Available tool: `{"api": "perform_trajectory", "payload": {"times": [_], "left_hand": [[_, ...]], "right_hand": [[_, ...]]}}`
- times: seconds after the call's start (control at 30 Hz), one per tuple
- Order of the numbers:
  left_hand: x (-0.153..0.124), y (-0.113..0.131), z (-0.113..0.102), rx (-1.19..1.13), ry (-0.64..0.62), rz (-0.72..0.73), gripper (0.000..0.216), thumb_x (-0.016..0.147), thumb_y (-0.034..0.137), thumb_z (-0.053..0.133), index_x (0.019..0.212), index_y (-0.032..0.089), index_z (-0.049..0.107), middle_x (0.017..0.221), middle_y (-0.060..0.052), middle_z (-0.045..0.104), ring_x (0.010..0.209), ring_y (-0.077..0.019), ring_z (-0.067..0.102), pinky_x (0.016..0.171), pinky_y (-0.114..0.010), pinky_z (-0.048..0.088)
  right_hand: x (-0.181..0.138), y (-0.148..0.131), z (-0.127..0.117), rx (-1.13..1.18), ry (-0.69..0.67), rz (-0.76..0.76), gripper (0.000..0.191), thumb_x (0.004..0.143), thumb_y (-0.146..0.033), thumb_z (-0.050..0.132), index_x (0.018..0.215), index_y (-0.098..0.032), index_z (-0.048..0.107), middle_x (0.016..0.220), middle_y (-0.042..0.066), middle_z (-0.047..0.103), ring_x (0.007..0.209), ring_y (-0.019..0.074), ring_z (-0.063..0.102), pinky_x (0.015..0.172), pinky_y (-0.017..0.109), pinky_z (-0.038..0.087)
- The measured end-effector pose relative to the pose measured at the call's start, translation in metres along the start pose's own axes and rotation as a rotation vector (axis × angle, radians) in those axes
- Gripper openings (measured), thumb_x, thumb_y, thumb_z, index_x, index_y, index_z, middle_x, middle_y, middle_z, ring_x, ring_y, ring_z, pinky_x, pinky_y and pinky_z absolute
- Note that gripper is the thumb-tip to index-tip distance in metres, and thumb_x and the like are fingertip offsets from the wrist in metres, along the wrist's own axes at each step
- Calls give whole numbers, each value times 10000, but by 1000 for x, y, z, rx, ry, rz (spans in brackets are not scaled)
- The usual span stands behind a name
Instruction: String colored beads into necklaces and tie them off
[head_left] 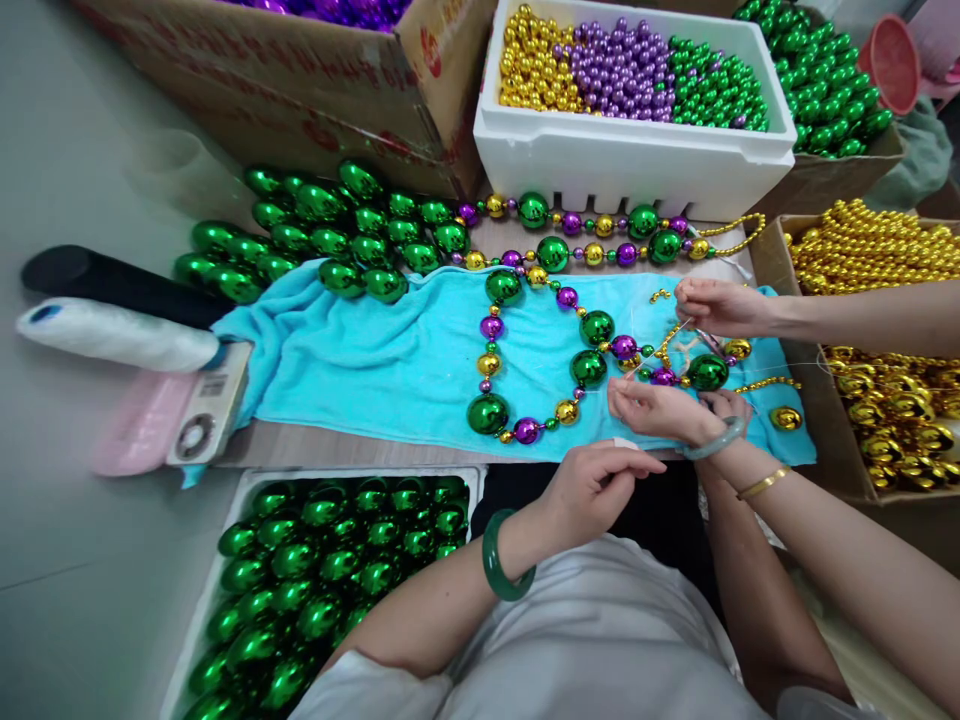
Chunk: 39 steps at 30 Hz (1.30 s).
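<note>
Head view. Left hand (592, 490): low centre, dark green bangle at the wrist, fingers curled shut in a pinch; what they pinch is too small to tell. Right hand (652, 410): pale green bangle, fingertips closed on the right end of the looped strand of shiny green, purple and gold plastic balls (487, 413). The strand lies in the middle of the turquoise cloth towel (360, 360), just far of the hands. Two hands of a co-worker (720, 305) reach in from the right, one over the strand's right end, one beside the right hand. Far: white foam box of small gold, purple and green beads (622, 165). Near left: white tray of large green balls (360, 472). Right: cardboard box of gold beads (765, 262). Left: white thread spool (112, 335).
</note>
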<state>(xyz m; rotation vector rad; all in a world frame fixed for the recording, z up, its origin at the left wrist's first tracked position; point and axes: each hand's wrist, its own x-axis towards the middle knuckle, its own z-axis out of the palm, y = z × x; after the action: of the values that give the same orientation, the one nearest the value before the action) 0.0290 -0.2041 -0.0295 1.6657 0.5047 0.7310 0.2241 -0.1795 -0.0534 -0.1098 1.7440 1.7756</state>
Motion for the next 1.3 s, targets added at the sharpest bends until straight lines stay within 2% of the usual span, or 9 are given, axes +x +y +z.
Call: {"api": "perform_trajectory", "payload": {"times": [0.13, 0.27, 0.37, 0.53, 0.7, 0.9, 0.97, 1.13, 1.3], "left_hand": [[0, -1, 0, 4, -13, -14, 338, 834, 50, 433, 945, 161, 733, 788, -39, 713, 743, -106, 645, 703, -215, 520], [0, -1, 1, -7, -13, -13, 331, 840, 54, 434, 940, 157, 733, 789, -42, 711, 741, -105, 644, 695, -209, 518], [-1, -1, 1, -16, -18, -10, 336, 830, 44, 435, 943, 152, 733, 805, -44, 712, 762, -106, 649, 713, -206, 520], [-1, -1, 1, -5, -28, -28, 337, 834, 54, 431, 949, 155, 731, 823, -48, 720, 773, -109, 653, 726, -214, 528], [-1, 0, 1, 13, -28, -24, 334, 837, 59, 432, 949, 157, 730, 810, -47, 719, 755, -110, 650, 723, -219, 530], [1, 2, 0, 3, -30, 12, 340, 827, 30, 433, 944, 138, 733, 800, -48, 710, 738, -101, 643, 704, -199, 515], [1, 2, 0, -1, -29, 23, 341, 821, 19, 435, 944, 127, 734, 802, -52, 710, 740, -100, 643, 704, -195, 513], [0, 2, 0, 1, -27, 2, 345, 819, 26, 434, 947, 141, 734, 810, -49, 714, 760, -107, 649, 712, -203, 520], [0, 1, 0, 2, -37, -2, 349, 816, 33, 427, 941, 146, 734, 827, -49, 721, 771, -110, 653, 723, -206, 525]], "right_hand": [[9, -5, -11, -231, -171, -115, 195, 799, -96, 390, 712, -177, 545, 851, -3, 634, 780, 72, 624, 819, 262, 556], [6, 4, -12, 3, -327, 64, 216, 819, -127, 394, 736, -183, 586, 794, -7, 620, 848, 88, 620, 945, 314, 509], [2, 13, -12, 379, -392, 301, 233, 841, -99, 390, 771, -208, 584, 757, 11, 597, 791, 131, 607, 839, 314, 540], [-4, 14, -16, 1431, -222, 599, 264, 848, -72, 390, 704, -201, 570, 697, 66, 539, 739, 229, 530, 689, 432, 501], [-6, 17, -14, 1735, -144, 698, 221, 883, -151, 429, 708, -196, 555, 722, 42, 531, 742, 191, 507, 754, 429, 481], [-3, 28, -4, 1544, -9, 455, 263, 891, -281, 475, 649, -201, 538, 661, 1, 513, 633, 142, 491, 633, 330, 501], [-4, 29, 1, 1366, 5, 359, 281, 881, -286, 478, 617, -202, 527, 625, -13, 493, 588, 127, 471, 580, 295, 494], [-3, 22, 12, 636, -21, 111, 326, 859, -283, 465, 544, -205, 491, 553, -45, 441, 499, 94, 417, 469, 218, 455], [3, 8, 15, 401, -67, 48, 328, 826, -272, 504, 507, -200, 478, 523, -64, 435, 469, 74, 416, 475, 200, 477]]}}
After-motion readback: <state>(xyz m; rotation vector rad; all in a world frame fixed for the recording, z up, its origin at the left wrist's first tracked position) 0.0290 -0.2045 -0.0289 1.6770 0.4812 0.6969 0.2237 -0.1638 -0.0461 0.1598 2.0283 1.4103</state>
